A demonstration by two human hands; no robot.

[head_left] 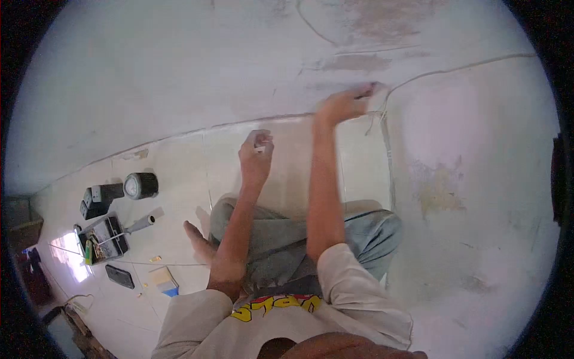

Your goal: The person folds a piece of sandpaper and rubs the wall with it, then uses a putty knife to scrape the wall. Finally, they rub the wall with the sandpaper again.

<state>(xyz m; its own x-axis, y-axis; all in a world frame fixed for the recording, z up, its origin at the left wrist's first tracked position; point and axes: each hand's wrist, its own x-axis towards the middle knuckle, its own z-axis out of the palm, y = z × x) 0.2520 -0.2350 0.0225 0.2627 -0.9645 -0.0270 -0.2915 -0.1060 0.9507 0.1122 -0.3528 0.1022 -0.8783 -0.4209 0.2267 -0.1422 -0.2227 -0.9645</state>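
Observation:
My left hand (257, 149) is raised over the pale tiled floor (293, 161), its fingers curled together; whatever may be inside them is too small to make out. Farther right, my right hand (347, 106) is at the stained, pale wall (239, 72), just above the line where wall and floor meet. Motion blurs its closed fingers, and a small dark shape at their tips cannot be identified. Close to these fingertips, a thin cord (385, 99) runs along the corner.
On the floor at left are a black tray (122, 239) with tools, a roller handle (140, 225), dark blocks (107, 191), a round grey object (141, 185), a black phone-like object (120, 276) and a brush (162, 280). Another patchy wall (478, 209) rises at right.

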